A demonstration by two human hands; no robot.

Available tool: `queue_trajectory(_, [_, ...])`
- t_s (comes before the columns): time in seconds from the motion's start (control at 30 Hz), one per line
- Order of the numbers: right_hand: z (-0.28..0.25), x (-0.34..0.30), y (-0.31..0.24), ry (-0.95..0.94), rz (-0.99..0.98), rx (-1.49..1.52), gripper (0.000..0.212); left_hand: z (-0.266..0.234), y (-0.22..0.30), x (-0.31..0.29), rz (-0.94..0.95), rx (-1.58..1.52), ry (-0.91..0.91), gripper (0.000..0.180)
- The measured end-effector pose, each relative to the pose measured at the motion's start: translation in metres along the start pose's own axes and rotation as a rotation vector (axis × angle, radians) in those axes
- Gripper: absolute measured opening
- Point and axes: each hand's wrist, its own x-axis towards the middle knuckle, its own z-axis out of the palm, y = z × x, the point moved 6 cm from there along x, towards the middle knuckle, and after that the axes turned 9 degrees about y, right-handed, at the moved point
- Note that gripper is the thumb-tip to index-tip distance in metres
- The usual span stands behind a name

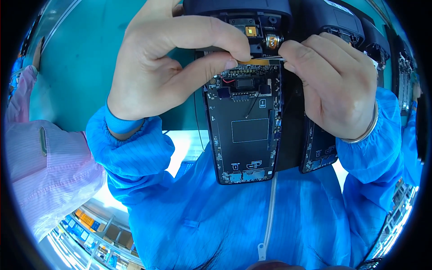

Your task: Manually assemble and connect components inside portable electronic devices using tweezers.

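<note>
An opened black handheld device with a bare circuit board (pixel 243 148) lies in front of me, its screen-sized lower half toward me. Its bulky black housing (pixel 238 6) is at the far end. An orange ribbon cable (pixel 258 62) runs across the seam between the two parts. My left hand (pixel 180 58) pinches the cable's left end between thumb and forefinger. From the right, my right hand (pixel 333 81) is closed around thin metal tweezers (pixel 275 58), whose tips reach the cable. Most of the tweezers is hidden by the fingers.
A second opened device (pixel 320 146) lies to the right, partly under my right hand, with more black housings (pixel 335 20) behind it. The work surface is a green mat (pixel 85 67). A person in a pink striped garment (pixel 54 157) is close on my left.
</note>
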Motion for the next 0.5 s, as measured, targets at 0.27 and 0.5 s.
queue_trajectory(0.27, [0.0023, 0.0005, -0.0008, 0.005, -0.007, -0.005, 0.022, 0.0031, 0.0064, 0.0058, -0.056, 0.128, -0.128, 0.02])
queue_trajectory(0.5, [0.0028, -0.0002, -0.0004, 0.019, -0.015, -0.006, 0.022, -0.0016, 0.0058, 0.0022, -0.228, 0.171, -0.146, 0.021])
